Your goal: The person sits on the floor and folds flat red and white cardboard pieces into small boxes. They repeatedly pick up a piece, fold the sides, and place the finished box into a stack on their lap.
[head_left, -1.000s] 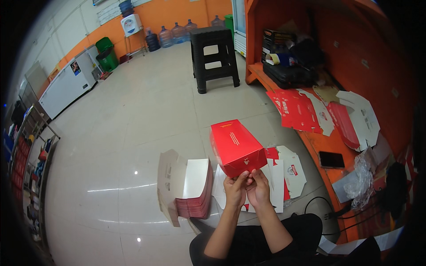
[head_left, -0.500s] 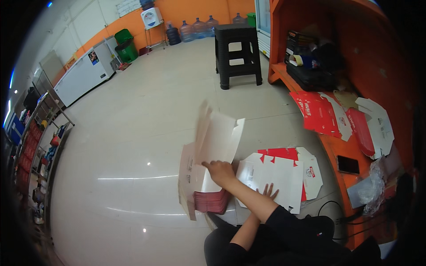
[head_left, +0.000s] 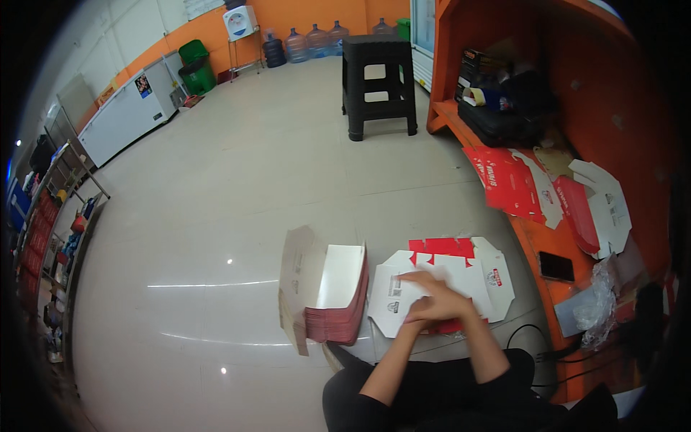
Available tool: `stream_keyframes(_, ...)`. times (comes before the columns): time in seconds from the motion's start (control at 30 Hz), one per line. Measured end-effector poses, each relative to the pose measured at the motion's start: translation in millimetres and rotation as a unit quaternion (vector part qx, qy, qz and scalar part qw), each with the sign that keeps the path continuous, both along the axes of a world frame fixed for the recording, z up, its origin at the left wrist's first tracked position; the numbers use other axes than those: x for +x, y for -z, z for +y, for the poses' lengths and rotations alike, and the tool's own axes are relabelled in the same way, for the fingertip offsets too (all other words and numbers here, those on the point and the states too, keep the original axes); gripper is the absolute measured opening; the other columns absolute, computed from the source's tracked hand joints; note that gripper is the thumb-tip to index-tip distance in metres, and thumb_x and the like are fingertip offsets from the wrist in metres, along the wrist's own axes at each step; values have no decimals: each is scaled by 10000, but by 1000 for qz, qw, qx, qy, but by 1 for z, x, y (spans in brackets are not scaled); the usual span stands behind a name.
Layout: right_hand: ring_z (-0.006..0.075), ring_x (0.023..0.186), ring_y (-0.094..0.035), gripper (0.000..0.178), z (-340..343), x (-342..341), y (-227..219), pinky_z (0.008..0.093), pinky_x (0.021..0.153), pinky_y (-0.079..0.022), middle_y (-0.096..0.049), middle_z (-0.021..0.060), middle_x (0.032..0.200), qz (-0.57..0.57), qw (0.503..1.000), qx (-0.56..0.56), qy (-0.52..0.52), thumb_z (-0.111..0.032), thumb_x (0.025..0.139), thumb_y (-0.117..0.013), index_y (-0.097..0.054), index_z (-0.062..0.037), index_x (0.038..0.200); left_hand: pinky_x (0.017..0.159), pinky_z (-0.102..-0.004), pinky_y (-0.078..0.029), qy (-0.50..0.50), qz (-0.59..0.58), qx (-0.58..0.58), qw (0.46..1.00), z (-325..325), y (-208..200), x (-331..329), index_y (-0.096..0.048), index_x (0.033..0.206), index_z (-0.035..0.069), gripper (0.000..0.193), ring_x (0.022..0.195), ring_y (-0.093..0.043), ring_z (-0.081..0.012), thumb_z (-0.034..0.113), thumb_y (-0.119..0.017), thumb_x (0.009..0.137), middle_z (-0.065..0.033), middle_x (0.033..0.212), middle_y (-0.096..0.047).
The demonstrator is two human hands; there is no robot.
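Observation:
Over a pile of flat cardboard box blanks, white with red parts [head_left: 385, 295], my two hands cross close together. My right hand [head_left: 443, 299] is on top, smeared by motion, with fingers stretched to the left and apart. Partly beneath it is my left hand [head_left: 419, 314]; its fingers are hidden or blurred. I cannot tell whether either hand touches the top blank. To the left stands a stack of nested box blanks with red edges [head_left: 335, 326] and a white inner face [head_left: 342, 272]. A pale flap panel [head_left: 294, 288] rises along its left side.
An orange shelf [head_left: 533, 248] on the right bears red and white blanks [head_left: 507, 186], a phone [head_left: 556, 266] and crumpled clear plastic [head_left: 599, 306]. A black stool [head_left: 378, 86] stands ahead. Cables [head_left: 529, 327] lie near my right leg. A rack [head_left: 54, 252] stands far left.
My right hand has let go of a raised blank at the left stack and swung back right over the flat pile, meeting my left hand. The raised blank no longer stands up.

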State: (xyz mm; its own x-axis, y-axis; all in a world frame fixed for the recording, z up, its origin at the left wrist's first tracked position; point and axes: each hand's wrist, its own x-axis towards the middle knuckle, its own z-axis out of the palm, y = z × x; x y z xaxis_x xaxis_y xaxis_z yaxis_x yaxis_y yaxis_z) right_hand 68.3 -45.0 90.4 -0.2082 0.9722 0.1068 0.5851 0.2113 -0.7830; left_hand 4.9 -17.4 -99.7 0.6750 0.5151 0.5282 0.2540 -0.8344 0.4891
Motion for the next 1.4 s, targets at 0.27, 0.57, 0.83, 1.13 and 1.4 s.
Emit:
stream_keyframes(0.27, 192, 928, -576, 276, -137, 141, -3, 326, 822, -451, -621, 68, 956, 5, 941, -35, 336, -157, 688, -761, -633, -97, 925, 495, -228, -439, 100, 23, -625, 773, 22, -81, -3, -657, 909, -28, 327, 554, -509, -72, 288, -612, 836, -28, 686, -604)
stream_keyframes(0.57, 110, 582, -564, 179, -109, 91, -15, 226, 532, -440, -589, 45, 692, 1, 913, 140, 383, -77, 705, -736, -577, -33, 773, 711, -240, -467, 168, 125, -647, 733, 22, -102, -11, -624, 1044, -35, 358, 767, -588, -98, 274, -604, 865, -45, 870, -654)
stream_keyframes(0.83, 200, 624, -581, 128, -101, 76, -17, 298, 555, -468, -594, 48, 690, -81, 900, 257, 343, -23, 642, -729, -611, -43, 689, 665, -227, -434, 170, 123, -564, 799, 17, -111, -13, -640, 982, -10, 285, 712, -533, -71, 251, -603, 874, -16, 792, -630)
stream_keyframes(1.13, 188, 626, -588, 118, -99, 75, -10, 294, 547, -467, -590, 37, 679, -68, 918, 242, 306, -27, 640, -729, -613, -37, 655, 535, -246, -412, 147, 121, -487, 853, 18, -130, -21, -634, 881, -15, 269, 569, -496, -83, 249, -628, 837, -40, 645, -586)
stream_keyframes(1.4, 171, 636, -596, 121, -97, 74, -7, 281, 561, -476, -595, 44, 694, -76, 926, 225, 293, -19, 638, -742, -622, -21, 653, 440, -239, -383, 143, 117, -492, 851, 16, -134, -22, -608, 870, -9, 214, 465, -499, -75, 205, -608, 860, -31, 595, -568)
